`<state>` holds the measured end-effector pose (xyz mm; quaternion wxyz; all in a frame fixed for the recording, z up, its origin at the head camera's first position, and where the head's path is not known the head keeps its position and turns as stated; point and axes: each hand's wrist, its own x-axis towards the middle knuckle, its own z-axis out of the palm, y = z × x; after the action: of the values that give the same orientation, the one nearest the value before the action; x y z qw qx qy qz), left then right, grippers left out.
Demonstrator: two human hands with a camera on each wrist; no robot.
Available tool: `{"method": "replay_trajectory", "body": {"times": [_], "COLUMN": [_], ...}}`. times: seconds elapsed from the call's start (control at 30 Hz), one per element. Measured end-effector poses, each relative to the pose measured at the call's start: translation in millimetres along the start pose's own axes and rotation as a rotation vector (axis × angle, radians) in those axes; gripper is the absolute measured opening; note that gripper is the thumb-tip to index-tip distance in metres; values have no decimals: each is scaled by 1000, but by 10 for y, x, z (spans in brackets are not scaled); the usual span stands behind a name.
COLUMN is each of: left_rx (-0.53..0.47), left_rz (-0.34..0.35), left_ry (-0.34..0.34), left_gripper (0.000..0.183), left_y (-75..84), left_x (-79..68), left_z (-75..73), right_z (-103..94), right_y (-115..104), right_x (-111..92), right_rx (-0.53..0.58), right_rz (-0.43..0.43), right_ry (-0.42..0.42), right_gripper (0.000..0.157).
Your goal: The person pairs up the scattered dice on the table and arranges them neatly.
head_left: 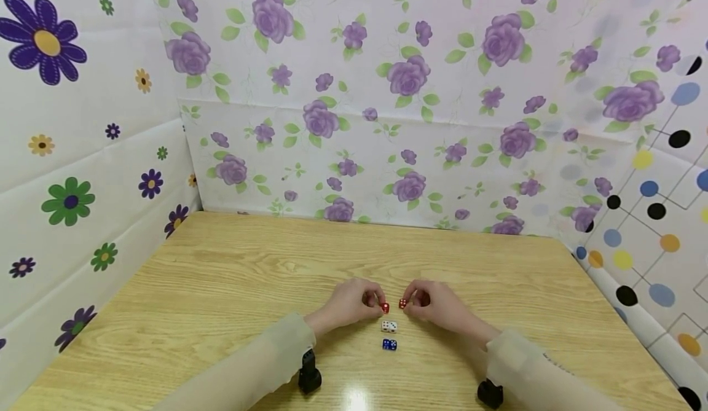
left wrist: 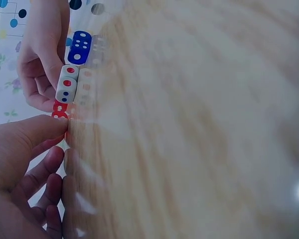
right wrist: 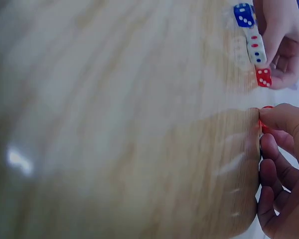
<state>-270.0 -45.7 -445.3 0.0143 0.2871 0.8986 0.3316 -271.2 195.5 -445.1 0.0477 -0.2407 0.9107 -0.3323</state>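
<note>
My left hand [head_left: 353, 301] pinches a red die [head_left: 385, 308] between thumb and fingertips, low over the wooden table. Facing it across a small gap, my right hand [head_left: 437, 304] pinches a second red die [head_left: 402, 303]. In the right wrist view the right thumb hides most of that red die [right wrist: 265, 118]. Nearer to me, two white dice [head_left: 389, 326] sit side by side on the table, showing red and blue dots. Two blue dice [head_left: 389, 344] with white dots stand side by side just in front of the white pair.
The wood-grain table [head_left: 265, 263] is enclosed by a rose-patterned cloth [head_left: 354, 116] at the back and patterned cloths at both sides. Black wrist cameras [head_left: 310, 374] are strapped at both sleeves. A bright light reflection shows at the table's front.
</note>
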Motion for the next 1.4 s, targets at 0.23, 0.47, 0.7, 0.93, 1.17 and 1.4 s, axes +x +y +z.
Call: {"method": "replay_trajectory", "body": {"times": [0.23,0.47,0.7,0.93,1.17,1.4], "left_rx": [4,4,18,18,15,21], "left_rz": [-5,-3,-4,2,6,5], "left_ry": [0,4,10,6,5,7], "left_gripper": [8,9,9,8,8,9], "left_y": [-14,-4,-1,-10,-18,-8], "left_x": [3,1,4,6,3,-2], "left_z": [3,1,2,8,11,4], "right_z": [54,102,132,134,137,145], "right_y": [-71,-74,-96,-107,-121,-119], "right_x": [-2,9,8,-1,-7,-11], "right_rx": [-3,-2,8,2,0,-6], "right_rz": [-13,-24,-33,-31,-31,-35], "right_ry": [0,9,9,12,14,22], "right_gripper": [9,10,9,8,8,9]}}
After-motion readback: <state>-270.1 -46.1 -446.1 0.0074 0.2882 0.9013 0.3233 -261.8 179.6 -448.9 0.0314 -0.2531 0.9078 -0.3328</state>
